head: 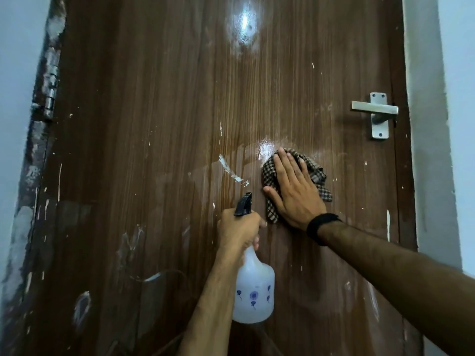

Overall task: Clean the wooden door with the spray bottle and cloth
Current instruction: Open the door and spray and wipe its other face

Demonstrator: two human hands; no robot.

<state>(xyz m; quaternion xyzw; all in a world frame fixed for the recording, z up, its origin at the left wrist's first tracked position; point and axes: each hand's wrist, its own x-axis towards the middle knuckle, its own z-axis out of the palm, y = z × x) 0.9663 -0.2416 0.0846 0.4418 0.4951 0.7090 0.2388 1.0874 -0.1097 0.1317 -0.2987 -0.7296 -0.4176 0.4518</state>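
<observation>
We count one wooden door (167, 124), one spray bottle (253, 286), one checked cloth (312, 170) and two hands. Our left hand (237, 227) curls tight round the bottle's neck just under the black trigger head (244, 204), so that grip is closed on the bottle. The bottle's long axis runs close to vertical, its white body with small blue flower prints hanging below the fist and its nozzle pointing up and toward the door. Our right hand (293, 188) lies flat with fingers straight and together, pointing up and to the left, the palm pressing the cloth against the door panel; that grip is fully spread, not pinching. The cloth sits crumpled at mid-height of the door, right of centre, below and left of the one metal lever handle (375, 110), whose lever points left. A wet sheen shows on the wood just above and left of the cloth. A dark band (321, 227) circles our right wrist
</observation>
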